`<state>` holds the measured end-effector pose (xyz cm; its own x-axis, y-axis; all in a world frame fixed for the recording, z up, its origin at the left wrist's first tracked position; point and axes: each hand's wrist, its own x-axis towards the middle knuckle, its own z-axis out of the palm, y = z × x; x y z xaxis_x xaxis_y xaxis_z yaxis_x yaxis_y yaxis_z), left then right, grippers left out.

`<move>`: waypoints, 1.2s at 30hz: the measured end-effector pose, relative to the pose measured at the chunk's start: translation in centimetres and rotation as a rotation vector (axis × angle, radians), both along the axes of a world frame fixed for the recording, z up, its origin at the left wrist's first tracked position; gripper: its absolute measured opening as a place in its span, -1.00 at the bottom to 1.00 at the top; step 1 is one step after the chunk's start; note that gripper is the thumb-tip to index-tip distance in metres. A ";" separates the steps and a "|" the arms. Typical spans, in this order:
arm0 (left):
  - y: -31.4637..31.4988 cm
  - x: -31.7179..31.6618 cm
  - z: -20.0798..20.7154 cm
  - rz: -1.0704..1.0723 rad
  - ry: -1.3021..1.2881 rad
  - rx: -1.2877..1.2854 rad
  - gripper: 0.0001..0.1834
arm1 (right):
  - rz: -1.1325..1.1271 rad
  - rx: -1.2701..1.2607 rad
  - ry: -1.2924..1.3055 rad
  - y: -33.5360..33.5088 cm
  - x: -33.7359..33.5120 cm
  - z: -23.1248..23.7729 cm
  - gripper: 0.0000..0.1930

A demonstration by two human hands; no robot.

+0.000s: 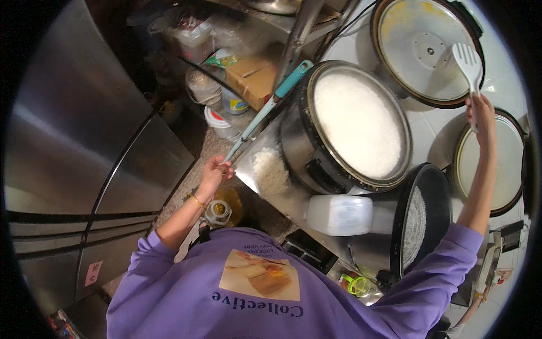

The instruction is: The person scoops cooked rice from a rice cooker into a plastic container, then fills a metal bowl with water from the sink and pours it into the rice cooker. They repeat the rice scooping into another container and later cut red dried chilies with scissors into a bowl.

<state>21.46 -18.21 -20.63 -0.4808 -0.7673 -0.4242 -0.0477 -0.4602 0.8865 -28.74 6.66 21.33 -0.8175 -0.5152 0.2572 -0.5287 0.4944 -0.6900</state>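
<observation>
My right hand [481, 116], raised at the far right, is closed round the handle of a white slotted spoon [466, 61], its head pointing up in front of a round metal lid. On the left, my left hand [215, 172] grips the lower end of a long teal-and-grey pole [265, 110]. The pole slants up beside a large rice cooker [299, 135], and its far end cannot be told apart as handle or tool. White rice [355, 121] fills the uncovered cooker. A patch of white grains [271, 172] lies on the metal counter next to it.
A white plastic jug [340, 215] and a black pot [443, 198] stand near my body. A second round lid [491, 161] is at the right. Cardboard box [251, 79] and tubs sit low behind. A steel fridge [68, 130] fills the left. Another person's arm [473, 309] shows lower right.
</observation>
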 end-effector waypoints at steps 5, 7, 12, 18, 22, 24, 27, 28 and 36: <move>-0.8 -1.9 -3.7 -0.227 -0.059 0.047 -0.79 | -0.016 0.117 -0.047 2.2 4.0 -2.0 -0.81; -1.4 -3.9 -4.2 -0.254 -0.131 -0.060 -0.76 | 0.072 0.164 -0.142 3.0 7.1 -3.6 -0.81; -4.5 -7.7 -3.0 -0.596 -0.421 -0.288 -0.66 | 0.090 0.336 -0.323 4.1 14.2 -7.9 -0.81; -4.7 -8.4 -2.9 -0.697 -0.351 -0.425 -0.77 | 0.154 0.419 -0.515 6.1 16.6 -10.1 -0.83; -4.1 -7.3 -4.1 -0.601 -0.151 -0.396 -0.79 | 0.154 0.468 0.086 7.6 17.4 -13.8 -0.83; -4.4 -6.4 -4.1 -0.560 -0.075 -0.327 -0.79 | 0.169 0.624 0.683 7.8 18.3 -15.8 -0.71; -5.0 -4.3 -3.0 -0.542 -0.038 -0.281 -0.79 | 0.089 0.816 0.619 6.6 19.8 -17.4 -0.70; -5.3 -3.5 -2.2 -0.552 -0.045 -0.294 -0.79 | 0.103 0.864 0.604 6.0 20.6 -17.4 -0.69; -5.3 1.8 6.5 -0.649 0.115 -0.128 -0.80 | 0.512 0.318 -0.221 2.5 34.1 -19.3 -0.64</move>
<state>23.29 -23.54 -14.14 -0.8984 -0.3485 -0.2674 -0.1808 -0.2614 0.9481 5.32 9.16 2.06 -0.4642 -0.8778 -0.1187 -0.6144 0.4156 -0.6706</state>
